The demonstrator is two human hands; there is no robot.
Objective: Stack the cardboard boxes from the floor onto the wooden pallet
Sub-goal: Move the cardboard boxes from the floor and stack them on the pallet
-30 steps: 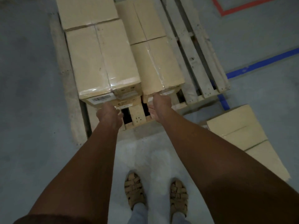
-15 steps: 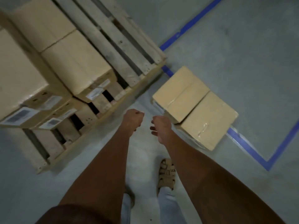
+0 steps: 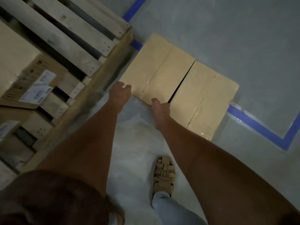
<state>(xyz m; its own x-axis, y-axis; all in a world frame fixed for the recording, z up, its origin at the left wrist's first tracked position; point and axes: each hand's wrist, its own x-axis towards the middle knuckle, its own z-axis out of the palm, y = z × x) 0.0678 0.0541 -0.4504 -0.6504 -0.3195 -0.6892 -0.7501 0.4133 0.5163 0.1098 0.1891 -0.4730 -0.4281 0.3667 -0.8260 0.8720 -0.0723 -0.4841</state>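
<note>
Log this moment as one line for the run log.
stage: reaching | left hand: at near box corner | right hand: at its edge | far box: on floor | pallet: partly loaded

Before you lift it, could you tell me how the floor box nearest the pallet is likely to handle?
The nearer floor box looks stiff: flat top, sharp edges. Glossy tape along its seam may feel slick. Both hands, left hand and right hand, meet its near edge, suggesting bulk; weight cannot be judged.

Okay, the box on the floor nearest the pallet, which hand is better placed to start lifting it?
Probably the right hand: it sits at the near edge of the nearer floor box, beside the gap to the second box. The left hand only reaches its near corner.
</note>
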